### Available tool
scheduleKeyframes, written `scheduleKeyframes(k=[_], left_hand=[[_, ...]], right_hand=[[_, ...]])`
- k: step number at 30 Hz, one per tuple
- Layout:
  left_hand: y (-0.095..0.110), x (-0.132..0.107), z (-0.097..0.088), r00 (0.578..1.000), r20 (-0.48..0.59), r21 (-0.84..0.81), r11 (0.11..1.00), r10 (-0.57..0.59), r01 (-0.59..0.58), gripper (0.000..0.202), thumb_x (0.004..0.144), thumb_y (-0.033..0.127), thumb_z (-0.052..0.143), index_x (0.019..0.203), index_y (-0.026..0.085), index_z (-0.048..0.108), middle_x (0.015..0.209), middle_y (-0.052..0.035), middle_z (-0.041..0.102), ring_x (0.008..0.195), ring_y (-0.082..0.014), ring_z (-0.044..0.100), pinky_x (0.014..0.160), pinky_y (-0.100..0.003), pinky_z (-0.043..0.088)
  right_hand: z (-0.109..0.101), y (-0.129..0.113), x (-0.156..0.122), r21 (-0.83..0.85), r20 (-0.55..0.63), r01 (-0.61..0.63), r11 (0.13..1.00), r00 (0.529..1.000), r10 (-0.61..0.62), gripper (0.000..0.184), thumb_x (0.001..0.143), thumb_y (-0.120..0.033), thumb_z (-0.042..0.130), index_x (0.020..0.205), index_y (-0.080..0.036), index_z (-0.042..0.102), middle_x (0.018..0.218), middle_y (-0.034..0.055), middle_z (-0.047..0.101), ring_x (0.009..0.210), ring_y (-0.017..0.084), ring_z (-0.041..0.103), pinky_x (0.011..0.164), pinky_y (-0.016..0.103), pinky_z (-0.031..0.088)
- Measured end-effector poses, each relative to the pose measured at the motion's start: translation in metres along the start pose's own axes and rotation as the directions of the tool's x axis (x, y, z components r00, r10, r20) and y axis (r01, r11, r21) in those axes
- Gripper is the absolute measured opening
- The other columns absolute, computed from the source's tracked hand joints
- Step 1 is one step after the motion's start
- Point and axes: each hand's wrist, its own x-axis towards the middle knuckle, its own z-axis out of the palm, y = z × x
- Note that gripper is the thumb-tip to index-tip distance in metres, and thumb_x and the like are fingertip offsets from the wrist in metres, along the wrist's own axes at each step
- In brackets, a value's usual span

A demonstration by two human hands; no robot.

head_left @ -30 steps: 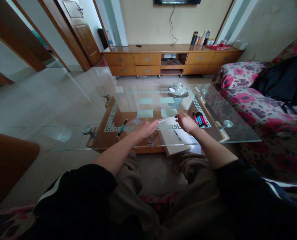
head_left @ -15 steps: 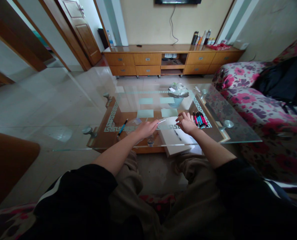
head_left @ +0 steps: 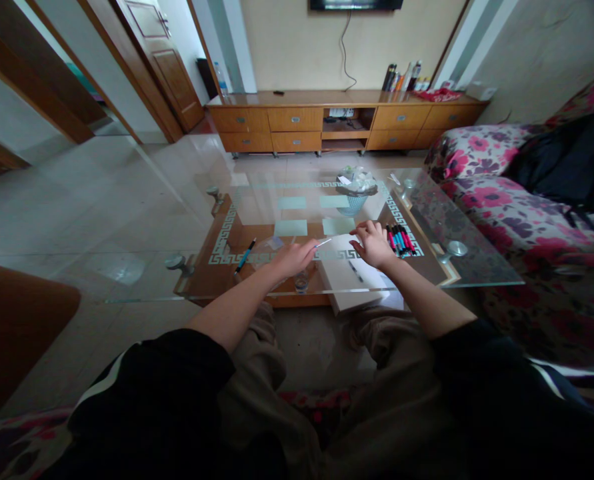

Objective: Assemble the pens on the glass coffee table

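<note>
Above the glass tabletop, my left hand pinches a thin whitish stick, which looks like a pen refill; its tip points right. My right hand hovers over the table a short way to the right, thumb and fingers apart, with nothing visible between them. Right beside it lies a row of pink, blue and black pens. A single blue and black pen rests slantwise on the glass, left of my left hand. A clear plastic piece lies just beyond that hand.
The glass coffee table has a patterned border. Below the glass sit a white box and a small clear cup. A lined waste basket shows behind the table. A floral sofa stands on the right, a wooden cabinet at the back.
My right hand's fingers have spread slightly and shifted a little left. My left hand and the stick have hardly moved.
</note>
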Motion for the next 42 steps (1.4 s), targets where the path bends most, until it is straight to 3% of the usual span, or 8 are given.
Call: scheduleKeyframes(k=[4,9,17,23,29,33,38,42], left_hand=[[0.005,0.004,0.001,0.995,-0.086,-0.225,0.974,-0.05,0.03,0.036,0.107,0.04,0.034,0.131,0.026,0.057,0.084,-0.0024,0.071,0.077,-0.0194,0.068,0.071,-0.027,0.048],[0.011,0.006,0.004,0.997,-0.075,-0.346,0.938,-0.034,0.006,0.038,0.106,0.039,0.036,0.134,0.022,0.054,0.072,0.0001,0.066,0.068,-0.0175,0.065,0.069,-0.026,0.048],[0.007,0.004,0.005,0.999,-0.043,-0.375,0.927,-0.027,0.009,0.039,0.105,0.039,0.039,0.136,0.022,0.054,0.071,0.0002,0.067,0.068,-0.0178,0.066,0.067,-0.027,0.048],[0.001,0.005,0.007,1.0,-0.01,-0.386,0.922,-0.024,0.018,0.034,0.105,0.038,0.037,0.125,0.022,0.06,0.071,0.0017,0.068,0.065,-0.0147,0.064,0.068,-0.025,0.047],[-0.001,0.005,0.009,0.999,-0.023,-0.383,0.923,-0.039,0.027,0.03,0.105,0.038,0.038,0.114,0.022,0.062,0.071,0.0016,0.069,0.063,-0.0136,0.063,0.065,-0.024,0.046],[0.0,0.005,0.01,0.999,-0.031,-0.389,0.921,-0.029,0.015,0.03,0.105,0.038,0.038,0.113,0.022,0.061,0.071,0.0016,0.069,0.064,-0.0137,0.064,0.065,-0.024,0.046],[0.003,0.004,0.009,0.998,-0.025,-0.389,0.921,-0.05,0.037,0.029,0.104,0.038,0.039,0.113,0.022,0.061,0.073,0.0015,0.07,0.066,-0.014,0.064,0.066,-0.024,0.046],[0.005,0.005,0.009,0.998,-0.027,-0.438,0.898,-0.062,0.044,0.027,0.104,0.039,0.042,0.111,0.021,0.062,0.072,0.0011,0.07,0.062,-0.0132,0.063,0.063,-0.023,0.045]], right_hand=[[-0.002,-0.024,0.004,0.246,-0.045,0.108,0.963,0.994,-0.1,0.028,0.099,-0.033,0.048,0.109,-0.018,0.07,0.115,0.0156,0.065,0.11,0.031,0.055,0.099,0.045,0.043],[0.01,-0.06,0.003,0.603,-0.041,0.152,0.783,0.986,-0.159,0.04,0.096,-0.029,0.054,0.136,-0.023,0.06,0.122,0.0089,0.068,0.098,0.022,0.064,0.088,0.035,0.053],[0.026,-0.061,0.011,0.8,0.053,-0.134,0.585,0.987,0.154,0.033,0.09,-0.026,0.058,0.121,-0.019,0.068,0.123,0.0098,0.071,0.101,0.02,0.07,0.09,0.036,0.058],[0.012,-0.023,0.018,0.854,-0.013,-0.245,0.46,0.873,0.488,0.035,0.086,-0.028,0.058,0.118,-0.016,0.063,0.106,0.0101,0.073,0.09,0.02,0.074,0.076,0.032,0.062],[0.019,-0.014,0.01,0.721,0.084,-0.368,0.587,0.888,0.453,0.032,0.08,-0.021,0.063,0.111,-0.015,0.069,0.093,0.0094,0.076,0.082,0.021,0.076,0.073,0.033,0.062],[0.025,-0.025,0.01,0.674,0.076,-0.337,0.657,0.916,0.393,0.037,0.079,-0.014,0.063,0.116,-0.014,0.07,0.111,0.0127,0.074,0.081,0.019,0.076,0.07,0.029,0.06],[0.026,-0.029,0.009,0.43,0.069,-0.249,0.868,0.967,0.244,0.018,0.08,-0.009,0.064,0.09,-0.018,0.076,0.09,0.0068,0.077,0.084,0.021,0.074,0.089,0.035,0.057],[0.028,-0.027,0.008,0.33,0.103,-0.222,0.917,0.975,0.198,0.018,0.083,-0.013,0.068,0.098,-0.016,0.078,0.095,0.0108,0.077,0.084,0.021,0.072,0.092,0.036,0.055]])
